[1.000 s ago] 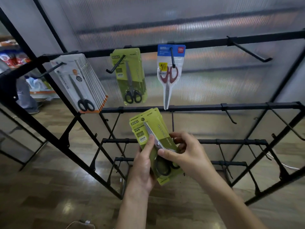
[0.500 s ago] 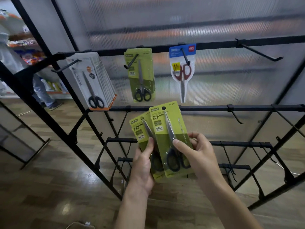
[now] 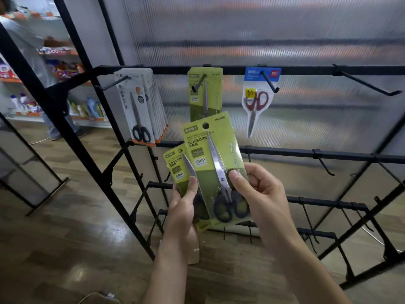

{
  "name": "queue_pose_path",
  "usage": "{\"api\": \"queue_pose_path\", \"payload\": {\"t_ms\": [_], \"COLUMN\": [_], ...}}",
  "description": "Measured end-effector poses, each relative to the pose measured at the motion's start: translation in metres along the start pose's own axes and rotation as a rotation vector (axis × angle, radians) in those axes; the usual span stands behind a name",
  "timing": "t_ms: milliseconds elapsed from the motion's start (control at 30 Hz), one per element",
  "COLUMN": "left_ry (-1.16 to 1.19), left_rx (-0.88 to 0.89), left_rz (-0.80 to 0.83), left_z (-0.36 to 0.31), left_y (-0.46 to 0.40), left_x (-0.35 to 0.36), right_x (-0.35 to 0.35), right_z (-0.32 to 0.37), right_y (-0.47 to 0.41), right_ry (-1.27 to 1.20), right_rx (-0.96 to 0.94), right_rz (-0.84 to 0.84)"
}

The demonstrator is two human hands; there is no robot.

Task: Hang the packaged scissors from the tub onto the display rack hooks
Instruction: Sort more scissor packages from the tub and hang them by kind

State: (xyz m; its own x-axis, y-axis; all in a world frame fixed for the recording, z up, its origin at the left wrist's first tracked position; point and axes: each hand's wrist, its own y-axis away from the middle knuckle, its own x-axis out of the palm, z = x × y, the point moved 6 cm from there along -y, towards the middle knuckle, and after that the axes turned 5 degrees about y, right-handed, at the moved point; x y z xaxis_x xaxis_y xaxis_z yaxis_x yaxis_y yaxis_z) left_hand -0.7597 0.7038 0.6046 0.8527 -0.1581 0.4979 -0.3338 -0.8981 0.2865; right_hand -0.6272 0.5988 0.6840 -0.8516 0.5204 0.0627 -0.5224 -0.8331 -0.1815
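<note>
Observed against the top rail (image 3: 241, 70) of the display rack, left to right: a stack of white scissor packs (image 3: 140, 106) hangs from the leftmost hook below the rail; next, green packs (image 3: 205, 93) hang from the green-pack hook (image 3: 199, 83); then a single red-handled pair in a blue-topped pack (image 3: 257, 99); the far-right hook (image 3: 368, 84) is bare. Well below the rail, the left hand (image 3: 183, 205) pinches a smaller-looking green pack (image 3: 178, 170), thumb pressed on its face. Beside it, the right hand (image 3: 260, 194) pinches the front green pack (image 3: 215, 163) at the handle end, thumb on the face, fingers curled behind. That pack stands nearly upright, its punched hole (image 3: 205, 125) uppermost and just beneath the hanging green packs. The tub is not in view. Judgement: the step in hand is threading the front pack onto the green-pack hook. Recommended: keep the pinch low, square the card face to the hook tip, align the hole with the upturned end, then slide back toward the rail. Risk: the card snagging or missing the tip.
</note>
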Motion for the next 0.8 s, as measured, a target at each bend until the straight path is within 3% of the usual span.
{"api": "queue_pose_path", "payload": {"t_ms": [400,800], "left_ry": [-0.015,-0.023], "left_rx": [0.019,-0.041], "left_rz": [-0.068,0.082], "left_z": [-0.025,-0.009], "left_y": [-0.015,-0.031], "left_x": [-0.010,-0.008], "right_x": [0.038,0.036], "right_z": [0.028,0.021], "right_y": [-0.047,-0.067], "right_ry": [-0.064,0.058], "right_rx": [-0.057,0.013], "right_rz": [-0.046,-0.183]}}
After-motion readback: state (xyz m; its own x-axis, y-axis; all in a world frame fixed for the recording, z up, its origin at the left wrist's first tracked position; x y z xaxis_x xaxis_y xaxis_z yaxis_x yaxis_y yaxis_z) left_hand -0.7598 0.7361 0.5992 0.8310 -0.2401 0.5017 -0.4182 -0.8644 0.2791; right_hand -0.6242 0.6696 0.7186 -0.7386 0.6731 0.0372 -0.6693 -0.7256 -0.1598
